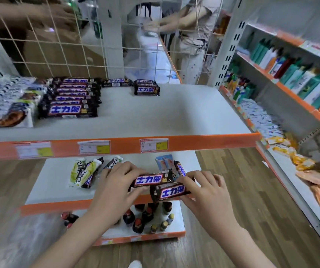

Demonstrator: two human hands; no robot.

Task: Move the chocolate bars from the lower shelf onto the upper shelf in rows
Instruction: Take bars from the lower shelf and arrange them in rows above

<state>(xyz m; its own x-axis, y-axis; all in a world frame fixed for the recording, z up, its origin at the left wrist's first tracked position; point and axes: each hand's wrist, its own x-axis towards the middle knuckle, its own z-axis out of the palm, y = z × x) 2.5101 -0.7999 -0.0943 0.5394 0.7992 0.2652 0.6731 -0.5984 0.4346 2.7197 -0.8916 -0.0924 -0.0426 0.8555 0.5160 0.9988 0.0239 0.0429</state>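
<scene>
**Two dark bars in hand above the lower shelf**

Two dark-wrapped chocolate bars with blue-and-white lettering sit in the person's hands over the front of the lower shelf (pixel 58 190). The upper bar (pixel 151 179) is pinched at its left end by the left hand (pixel 116 188), fingers curled over the top and thumb beneath. The lower bar (pixel 171 192) lies just in front of it, overlapping its right end, and the right hand (pixel 205 192) clamps its right end, fingers bent down onto the wrapper.

Behind the hands, more bars remain on the lower shelf: a loose heap of pale green and dark wrappers (pixel 86 174) to the left, and a few light blue packets (pixel 165 163) with another dark bar to the right.

On the upper shelf (pixel 174 117), a row of matching dark bars (pixel 70 97) runs front to back at left, each overlapping the next. A single bar (pixel 116 82) lies at the back, and a short stack (pixel 146 88) starts a second row beside it. White-wrapped bars (pixel 4 105) fill the far left. Price tags (pixel 94 147) are stuck to the orange edge strip.

Below, bottles (pixel 147 217) stand on the bottom shelf. Another person (pixel 190 31) is visible through the wire grid (pixel 58 45) behind.
</scene>
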